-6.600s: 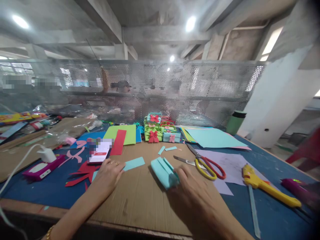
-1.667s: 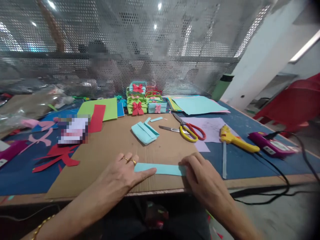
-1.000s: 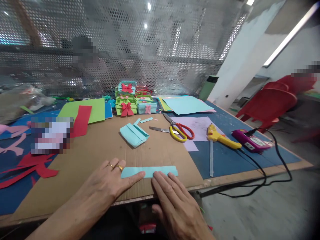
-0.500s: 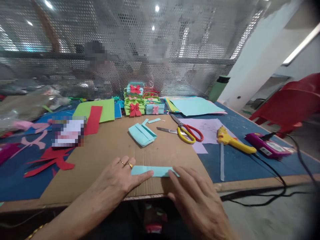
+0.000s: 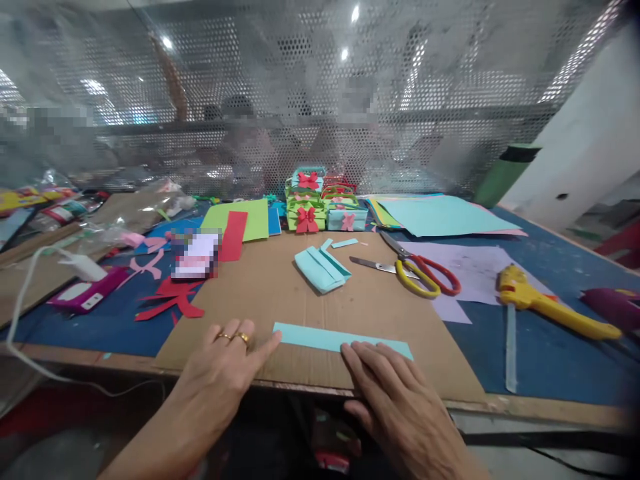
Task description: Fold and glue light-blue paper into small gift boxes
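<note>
Table [image 5: 545, 380] runs under the lot, blue top showing right of the right hand [image 5: 400, 393]. Cardboard [image 5: 250, 287] on top of it, reaching past the left hand [image 5: 227, 357] on one side and past the right on the other. Paper stack [image 5: 450, 215] well beyond the right hand.

Left: palm down, fingers spread on the cardboard, thumb tip on the near-left end of the blue strip [image 5: 320, 339]. No grip. Right: fingers together, laid across the strip's right part, thumb apart from it. Not clenched either.

Glue gun [image 5: 555, 310] right of the right hand, well apart. Scissors [image 5: 401, 253] ahead of the right hand, blades spread. Folded blue piece [image 5: 323, 269] ahead, between the hands, untouched. Strip lies flat, spanning hand to hand. Scraps [image 5: 345, 243] just beyond the folded piece.

Step in hand, best read: flattening and squaring up the strip. Next move probably calls for one end pinned, other hand's fingertips working an edge; thin stock could skew.
</note>
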### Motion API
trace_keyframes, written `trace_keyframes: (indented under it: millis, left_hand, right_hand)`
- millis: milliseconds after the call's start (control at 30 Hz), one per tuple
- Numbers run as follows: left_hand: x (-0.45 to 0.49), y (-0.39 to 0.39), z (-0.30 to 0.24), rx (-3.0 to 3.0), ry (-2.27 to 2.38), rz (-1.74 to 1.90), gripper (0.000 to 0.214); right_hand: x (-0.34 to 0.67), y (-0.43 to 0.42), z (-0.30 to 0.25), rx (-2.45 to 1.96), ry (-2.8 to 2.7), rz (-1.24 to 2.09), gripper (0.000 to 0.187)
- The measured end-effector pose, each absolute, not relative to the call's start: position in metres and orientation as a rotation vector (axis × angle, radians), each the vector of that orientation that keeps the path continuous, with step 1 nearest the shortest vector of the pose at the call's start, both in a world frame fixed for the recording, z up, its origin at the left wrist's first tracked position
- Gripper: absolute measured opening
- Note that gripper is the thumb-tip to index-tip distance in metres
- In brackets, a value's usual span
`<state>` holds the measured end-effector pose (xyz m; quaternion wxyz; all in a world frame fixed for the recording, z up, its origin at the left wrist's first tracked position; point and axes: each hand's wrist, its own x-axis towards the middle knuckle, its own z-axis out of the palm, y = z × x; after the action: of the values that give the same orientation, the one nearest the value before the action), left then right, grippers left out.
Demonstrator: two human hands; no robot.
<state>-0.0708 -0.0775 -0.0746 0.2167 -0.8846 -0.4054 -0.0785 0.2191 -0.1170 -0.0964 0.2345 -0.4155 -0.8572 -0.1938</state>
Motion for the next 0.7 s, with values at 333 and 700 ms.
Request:
trace_keyframes:
  millis: [333,700]
  left_hand:
    - [-0.028,-0.06,-0.058,-2.422,-0.998,-0.347,0.022]
    - [-0.006,-0.056,-0.07,-2.653,-0.829,-0.469,0.023]
  right_hand:
    - [0.242,-0.097,-0.064,-1.141,-2.514,-0.074,0.031]
    - [0.237,-0.09,-0.065,-1.101,-2.592,-0.314,0.012]
